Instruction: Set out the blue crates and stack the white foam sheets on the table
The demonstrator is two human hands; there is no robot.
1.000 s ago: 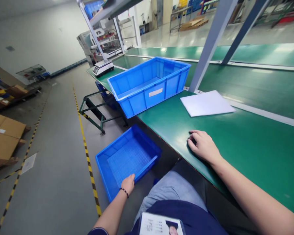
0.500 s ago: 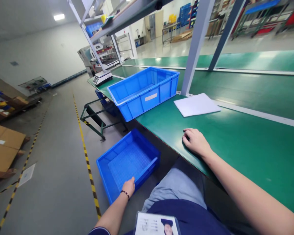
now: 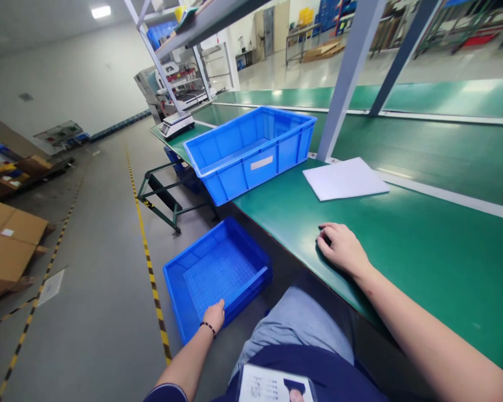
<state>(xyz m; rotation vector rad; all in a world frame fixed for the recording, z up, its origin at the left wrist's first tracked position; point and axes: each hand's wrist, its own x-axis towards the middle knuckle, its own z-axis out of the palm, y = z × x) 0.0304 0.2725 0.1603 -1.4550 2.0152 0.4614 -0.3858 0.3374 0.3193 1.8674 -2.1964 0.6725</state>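
Observation:
Low at the table's side is an empty blue plastic crate (image 3: 218,276). My left hand (image 3: 214,315), with a beaded bracelet at the wrist, is closed over the crate's near rim. On the green tabletop (image 3: 419,245), close to its edge, rests my right hand (image 3: 344,250). Its fingers are curled in towards the thumb, and a dark patch shows between them; I cannot tell what it is. Beyond that hand lies a flat white sheet (image 3: 346,180). A second blue crate (image 3: 251,162), with a pale label, stands on the table and overhangs its edge.
A grey post (image 3: 352,78) rises from the table behind the white sheet. A scale (image 3: 176,126) sits at the far table end, near a green metal frame (image 3: 159,195) on the floor. Cardboard boxes (image 3: 10,240) stand left, past yellow-black floor tape (image 3: 151,273).
The view has shifted slightly. My left hand stays on the lower crate's rim, and my right hand keeps its curled pose on the table.

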